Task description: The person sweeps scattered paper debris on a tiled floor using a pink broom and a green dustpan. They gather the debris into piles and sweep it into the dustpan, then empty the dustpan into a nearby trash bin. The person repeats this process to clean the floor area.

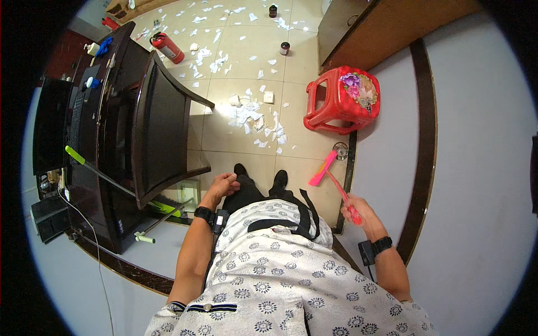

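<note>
My right hand (357,208) grips the red handle of a small brush, whose pink-and-yellow head (321,169) hangs over the floor beside a metal floor drain (340,150). My left hand (223,183) has its fingers loosely curled in front of my left leg; whether anything small is in them is hidden. Torn white paper scraps (250,115) and several pale blocks (268,96) lie on the tiled floor (241,157) beyond my feet.
A dark chair (157,129) and desk (112,101), with a long green-handled tool (75,154) leaning there, fill the left. A red stool (343,99) stands right, below a wooden cabinet (381,25). A fire extinguisher (167,47) and two dark jars (284,48) stand farther back.
</note>
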The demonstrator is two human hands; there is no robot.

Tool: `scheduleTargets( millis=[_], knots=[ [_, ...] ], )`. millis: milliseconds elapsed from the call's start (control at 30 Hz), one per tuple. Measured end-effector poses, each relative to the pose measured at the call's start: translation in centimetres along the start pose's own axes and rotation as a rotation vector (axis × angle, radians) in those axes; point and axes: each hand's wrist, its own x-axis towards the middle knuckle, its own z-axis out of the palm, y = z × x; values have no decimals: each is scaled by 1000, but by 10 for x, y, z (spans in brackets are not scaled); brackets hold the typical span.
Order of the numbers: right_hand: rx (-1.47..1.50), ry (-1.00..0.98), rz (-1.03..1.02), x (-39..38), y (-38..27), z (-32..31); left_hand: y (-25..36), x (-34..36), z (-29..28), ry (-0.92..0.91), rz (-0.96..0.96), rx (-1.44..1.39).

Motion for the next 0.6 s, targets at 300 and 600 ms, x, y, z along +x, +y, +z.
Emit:
scheduleTargets(
  millis=[300,600],
  knots=[
    [164,-294,181,88,-122,116,12,16,-12,21,-1,-56],
    [122,-321,154,122,-260,251,60,52,-37,-73,42,-121]
  ],
)
